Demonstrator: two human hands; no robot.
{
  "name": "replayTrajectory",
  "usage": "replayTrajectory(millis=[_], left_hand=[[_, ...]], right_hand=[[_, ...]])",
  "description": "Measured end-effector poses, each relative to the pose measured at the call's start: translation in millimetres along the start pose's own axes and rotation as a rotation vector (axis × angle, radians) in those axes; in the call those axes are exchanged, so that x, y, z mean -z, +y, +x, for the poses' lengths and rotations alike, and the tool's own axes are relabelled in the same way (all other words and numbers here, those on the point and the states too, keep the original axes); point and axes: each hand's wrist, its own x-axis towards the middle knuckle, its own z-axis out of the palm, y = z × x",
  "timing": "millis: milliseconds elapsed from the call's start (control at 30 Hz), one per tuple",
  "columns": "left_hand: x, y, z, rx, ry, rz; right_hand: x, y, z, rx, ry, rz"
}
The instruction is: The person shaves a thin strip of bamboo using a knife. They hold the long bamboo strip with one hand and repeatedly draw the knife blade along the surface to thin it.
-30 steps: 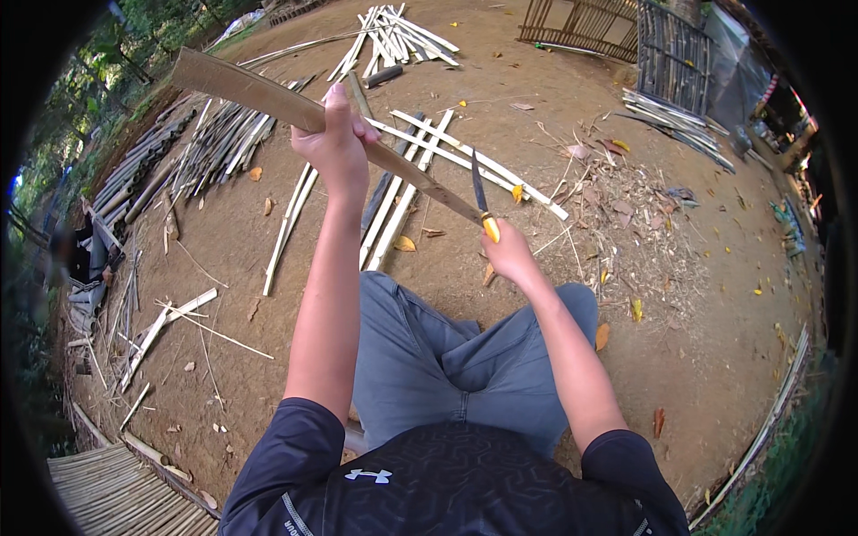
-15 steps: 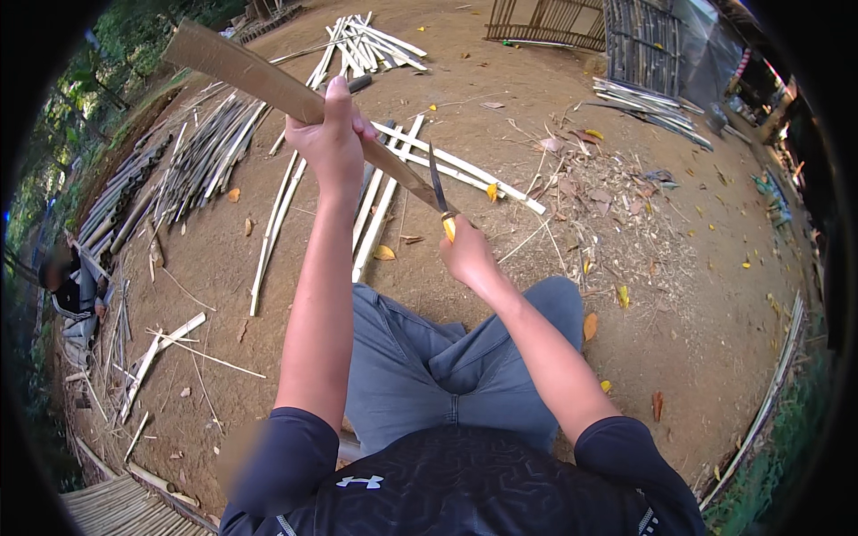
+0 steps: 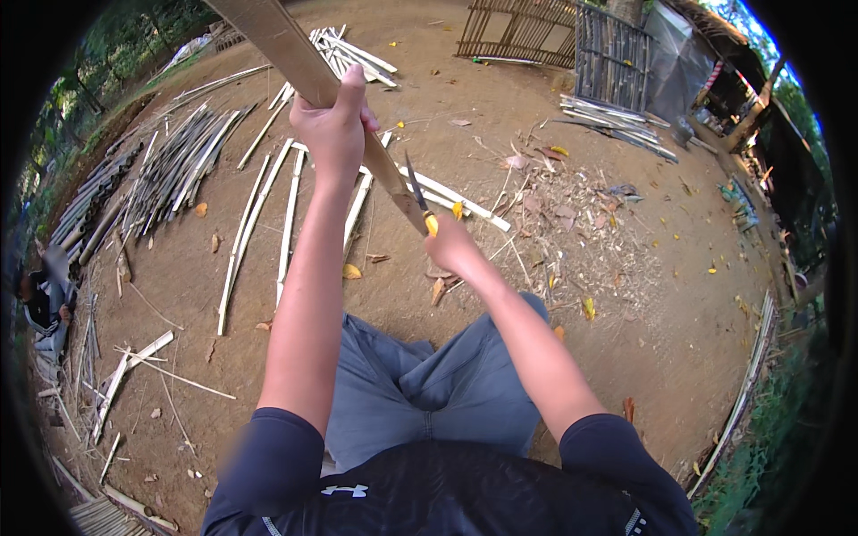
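Note:
My left hand (image 3: 331, 129) is wrapped round a long flat brown bamboo slat (image 3: 279, 43), thumb up along it. The slat slants from beyond the upper edge of the view down to my right hand (image 3: 454, 246). That hand is closed on a knife (image 3: 415, 186) with a yellow handle and a narrow dark blade. The blade points up and away from me, close along the right side of the slat's lower end. Whether blade and slat touch, I cannot tell.
Pale split strips (image 3: 243, 241) lie on the dirt beyond my knees. A heap of dark poles (image 3: 183, 161) is at the left, near a seated person (image 3: 49, 304). Shavings and dry leaves (image 3: 581, 219) litter the right. Bamboo panels (image 3: 612, 58) stand far back.
The slat stands steeper, and its far end has passed out of view at the top. Its lower end and the knife have shifted slightly left in the picture. The whole scene has shifted left.

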Motion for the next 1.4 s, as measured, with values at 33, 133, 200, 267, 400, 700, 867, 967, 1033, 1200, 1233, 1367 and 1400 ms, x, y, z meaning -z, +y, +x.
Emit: replayTrajectory(millis=[33,133,200,267,400,700,867,967,1033,1200,1233,1367,1400], left_hand=[[-4.5,-1.1,0.3,0.038,0.003,-0.011],[-12.2,-1.9,3.3,0.052,0.005,0.01],[-16.0,-1.6,6.3,0.072,-0.025,-0.006],[-17.4,-1.2,8.1,0.115,-0.04,-0.007],[-22.5,-3.6,7.7,0.065,-0.075,-0.058],[-29.5,-9.1,13.3,0.106,-0.109,-0.096],[-29.8,-12.6,16.6,0.103,-0.145,-0.11],[-32.4,-14.2,17.0,0.123,-0.143,-0.132],[-32.3,-15.1,21.3,0.129,-0.14,-0.144],[-17.7,-16.0,32.5,0.107,-0.109,-0.132],[-15.6,-17.1,34.6,0.104,-0.105,-0.136],[-15.6,-26.2,37.3,0.074,-0.155,-0.153],[-15.2,-28.9,38.4,0.068,-0.175,-0.156]], right_hand=[[-0.2,1.7,1.5,-0.001,0.03,0.026],[3.7,6.1,6.7,-0.033,0.033,0.027],[7.4,8.2,8.2,-0.029,0.038,-0.04],[8.9,10.8,8.9,-0.03,0.012,-0.03],[0.5,22.6,11.1,-0.053,0.062,-0.01],[-30.8,64.3,27.2,-0.053,0.106,0.036],[-46.7,84.8,30.9,-0.147,0.079,0.01],[-58.2,87.9,31.4,-0.074,0.169,0.116],[-61.4,84.3,32.3,-0.027,0.195,0.134],[-54.1,70.5,29.1,-0.14,0.099,0.065],[-53.1,68.5,27.9,-0.113,0.133,0.077],[-60.3,62.5,31.9,-0.008,0.268,0.133],[-62.7,63.0,33.8,0.045,0.283,0.153]])
